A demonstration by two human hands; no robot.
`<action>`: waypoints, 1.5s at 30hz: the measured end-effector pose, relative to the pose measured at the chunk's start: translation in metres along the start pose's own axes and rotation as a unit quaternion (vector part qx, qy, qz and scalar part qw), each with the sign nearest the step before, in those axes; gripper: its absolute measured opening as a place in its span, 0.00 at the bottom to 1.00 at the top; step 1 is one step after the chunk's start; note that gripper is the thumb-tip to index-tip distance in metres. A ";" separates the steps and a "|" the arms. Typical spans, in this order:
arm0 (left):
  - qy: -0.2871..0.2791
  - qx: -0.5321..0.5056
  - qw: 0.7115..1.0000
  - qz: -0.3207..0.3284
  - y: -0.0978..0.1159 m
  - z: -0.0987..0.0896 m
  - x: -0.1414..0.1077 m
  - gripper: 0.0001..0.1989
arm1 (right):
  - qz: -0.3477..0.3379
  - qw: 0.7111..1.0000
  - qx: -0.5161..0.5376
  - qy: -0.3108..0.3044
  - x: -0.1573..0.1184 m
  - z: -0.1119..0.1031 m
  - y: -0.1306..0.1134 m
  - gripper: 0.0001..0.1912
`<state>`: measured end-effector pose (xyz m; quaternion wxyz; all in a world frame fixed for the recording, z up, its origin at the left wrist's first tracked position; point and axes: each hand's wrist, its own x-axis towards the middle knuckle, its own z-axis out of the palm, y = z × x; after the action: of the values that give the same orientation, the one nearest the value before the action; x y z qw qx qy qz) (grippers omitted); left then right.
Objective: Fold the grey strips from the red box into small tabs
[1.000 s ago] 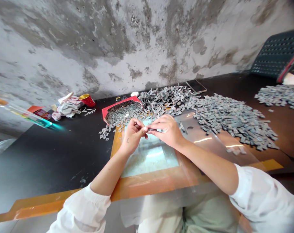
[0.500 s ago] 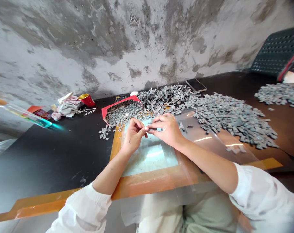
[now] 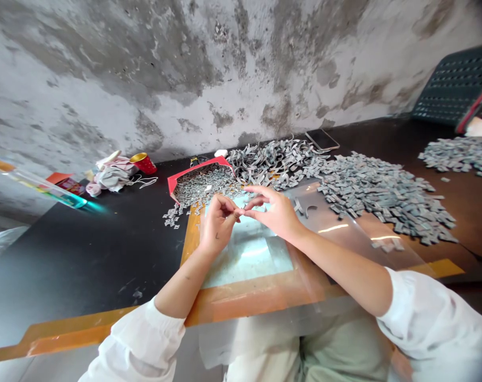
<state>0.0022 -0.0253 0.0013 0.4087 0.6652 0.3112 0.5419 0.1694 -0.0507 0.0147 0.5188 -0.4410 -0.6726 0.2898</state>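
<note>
Over the pale sheet on the table, my left hand is closed in a pinch, thumb against fingers. My right hand meets it from the right, its thumb and index fingertips pinched close to the left thumb. Whatever is between the fingertips is too small and covered to make out. Just beyond the hands lies a red-edged box with many tiny grey pieces in it and spilling from its front. Beside it is a heap of curved grey strips.
On the right spreads a pile of short grey pieces, with another pile by a dark perforated basket. A phone lies near the wall. At left are a red cup, cloth and a clear tube.
The grey strip seen between my hands half a second ago no longer shows. My right hand's fingers have lifted and spread slightly, while its thumb and index stay at the left fingertips.
</note>
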 end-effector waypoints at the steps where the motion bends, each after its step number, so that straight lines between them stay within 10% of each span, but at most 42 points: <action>1: -0.006 0.007 1.000 0.008 -0.001 -0.001 -0.001 0.14 | 0.026 0.999 0.028 -0.005 0.000 0.000 0.000 0.26; 15: -0.066 0.217 0.964 0.142 0.018 -0.008 0.003 0.07 | 0.265 0.915 0.296 -0.069 0.007 -0.003 0.006 0.19; 22: -0.090 0.275 0.943 0.167 0.021 -0.011 0.001 0.09 | 0.241 0.941 0.226 -0.074 0.009 -0.006 0.007 0.14; 31: -0.107 0.339 0.919 0.172 0.016 -0.015 0.006 0.08 | -0.010 0.996 -0.091 -0.025 0.003 -0.008 0.000 0.09; 39: -0.078 0.135 0.983 -0.097 0.002 -0.007 0.003 0.11 | 0.024 0.996 -0.048 -0.073 0.004 -0.005 0.012 0.12; 45: -0.111 0.192 0.975 -0.017 0.009 -0.006 0.003 0.09 | 0.131 0.984 0.099 -0.075 0.008 -0.004 0.014 0.13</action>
<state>-0.0034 -0.0260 0.0112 0.3141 0.7820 0.3732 0.3880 0.1770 -0.0378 0.0077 0.4657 -0.4489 -0.6141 0.4523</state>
